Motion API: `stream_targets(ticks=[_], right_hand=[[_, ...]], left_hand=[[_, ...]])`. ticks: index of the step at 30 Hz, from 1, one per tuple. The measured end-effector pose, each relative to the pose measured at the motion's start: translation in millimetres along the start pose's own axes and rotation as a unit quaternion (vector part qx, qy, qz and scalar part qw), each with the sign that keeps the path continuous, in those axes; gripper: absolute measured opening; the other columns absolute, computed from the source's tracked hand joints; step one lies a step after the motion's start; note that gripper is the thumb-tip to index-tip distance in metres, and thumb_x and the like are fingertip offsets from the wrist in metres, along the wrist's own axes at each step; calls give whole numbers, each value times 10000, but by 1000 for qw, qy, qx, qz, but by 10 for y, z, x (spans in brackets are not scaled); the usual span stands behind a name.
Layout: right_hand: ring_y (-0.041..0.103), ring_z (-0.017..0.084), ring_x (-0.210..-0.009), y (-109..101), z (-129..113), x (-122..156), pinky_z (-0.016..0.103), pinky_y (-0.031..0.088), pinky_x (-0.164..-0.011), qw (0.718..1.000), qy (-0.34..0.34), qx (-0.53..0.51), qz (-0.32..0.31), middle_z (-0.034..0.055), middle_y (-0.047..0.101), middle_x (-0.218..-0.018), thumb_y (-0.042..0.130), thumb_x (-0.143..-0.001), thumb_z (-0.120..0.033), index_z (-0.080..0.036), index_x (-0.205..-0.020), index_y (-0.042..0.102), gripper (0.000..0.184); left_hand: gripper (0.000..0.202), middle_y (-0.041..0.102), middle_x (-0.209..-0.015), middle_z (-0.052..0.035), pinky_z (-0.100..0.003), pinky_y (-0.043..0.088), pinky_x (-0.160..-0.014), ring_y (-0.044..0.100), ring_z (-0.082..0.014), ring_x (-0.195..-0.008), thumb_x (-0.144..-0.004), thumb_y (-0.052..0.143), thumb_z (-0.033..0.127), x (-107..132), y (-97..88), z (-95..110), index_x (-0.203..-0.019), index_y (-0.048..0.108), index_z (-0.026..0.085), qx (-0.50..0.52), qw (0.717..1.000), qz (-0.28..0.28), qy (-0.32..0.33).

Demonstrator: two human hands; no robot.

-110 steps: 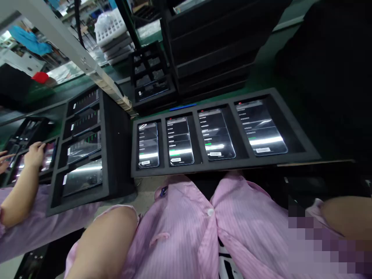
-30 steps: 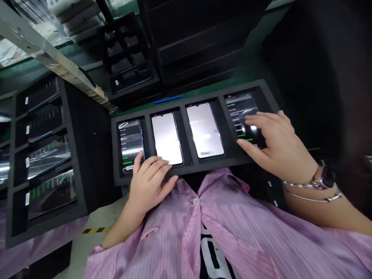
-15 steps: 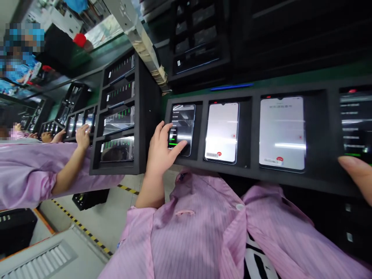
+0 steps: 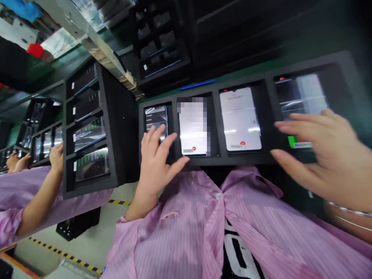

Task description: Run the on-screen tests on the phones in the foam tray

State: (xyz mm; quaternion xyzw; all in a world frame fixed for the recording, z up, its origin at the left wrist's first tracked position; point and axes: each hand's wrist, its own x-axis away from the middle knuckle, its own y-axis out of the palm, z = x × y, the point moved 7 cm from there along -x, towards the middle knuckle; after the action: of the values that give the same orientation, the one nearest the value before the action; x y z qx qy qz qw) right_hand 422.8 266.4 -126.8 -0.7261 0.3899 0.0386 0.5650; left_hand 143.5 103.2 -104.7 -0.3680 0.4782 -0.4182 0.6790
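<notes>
A black tray [image 4: 216, 120] lies in front of me with phones in a row of slots. My left hand [image 4: 158, 159] hovers over the leftmost phone [image 4: 156, 114], fingers spread and covering its lower part; whether it touches the glass I cannot tell. Beside it, a second phone [image 4: 192, 130] and a third phone [image 4: 240, 120] show white screens with a red call button. At the right end, my right hand [image 4: 322, 151] is stretched over the rightmost phone [image 4: 305, 91], fingers extended and thumb apart. A green patch shows beneath that hand.
Left of my tray stands another black tray [image 4: 113, 155], tilted, with several phones. Behind lie a blue pen-like stick [image 4: 197, 84] and a further black tray [image 4: 186, 62]. A taped post [image 4: 101, 54] rises at the back. A co-worker's hand [image 4: 56, 157] touches trays at far left.
The view has swung right. My right hand has come fully into sight over the rightmost phone, whose dark list screen is now partly pale. My left hand still stays by the leftmost phone.
</notes>
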Motion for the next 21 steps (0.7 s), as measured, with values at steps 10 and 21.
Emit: stream_targets(ticks=[10,21], right_hand=[[618,355,-1307,169,-236,-75,649,341,-1243,996,-58,-16,-72,153,710,-1227,551,-1045,-321,-153,-1301,549,305],[736,275,-1088,-586,284,80,542,470,-1194,989,80,61,110,88,759,-1037,602,-976,-233,-207,-1099,688,153]], left_hand=[[516,523,-1578,-113,-678,171,-1280,335,-423,-1550,-961,631,603,-91,400,339,-1381,647,303,-47,995,-69,54],[486,424,-1654,-103,-770,138,-1246,248,-485,-1575,-940,676,518,-172,470,307,-1397,656,350,-27,995,-77,49]])
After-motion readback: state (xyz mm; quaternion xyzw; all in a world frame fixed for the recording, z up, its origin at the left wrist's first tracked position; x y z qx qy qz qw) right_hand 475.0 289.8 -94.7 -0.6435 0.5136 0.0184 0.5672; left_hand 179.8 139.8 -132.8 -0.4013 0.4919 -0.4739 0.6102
